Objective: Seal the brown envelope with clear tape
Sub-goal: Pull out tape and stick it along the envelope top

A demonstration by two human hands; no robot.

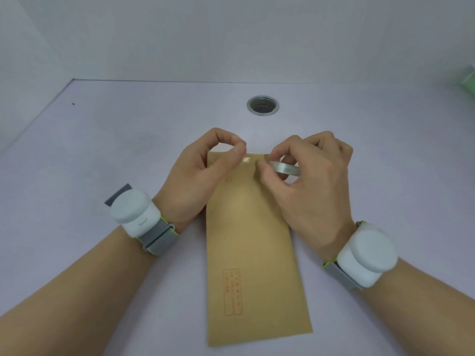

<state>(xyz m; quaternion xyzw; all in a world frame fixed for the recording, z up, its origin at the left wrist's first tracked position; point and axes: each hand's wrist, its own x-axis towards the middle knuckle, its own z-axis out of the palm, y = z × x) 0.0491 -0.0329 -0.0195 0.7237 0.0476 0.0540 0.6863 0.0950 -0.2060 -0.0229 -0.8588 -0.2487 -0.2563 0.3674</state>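
Note:
A long brown envelope lies flat on the white table, its far end under my hands and a red printed box near its near end. My right hand grips a thin roll of clear tape over the envelope's far right corner. A short strip of clear tape stretches from the roll toward my left hand, whose thumb and forefinger pinch the strip's free end just above the envelope's far edge.
A round metal-rimmed hole is set in the table beyond the envelope. White walls close the table at the back and left. A green object shows at the far right edge. Both wrists carry white strapped devices.

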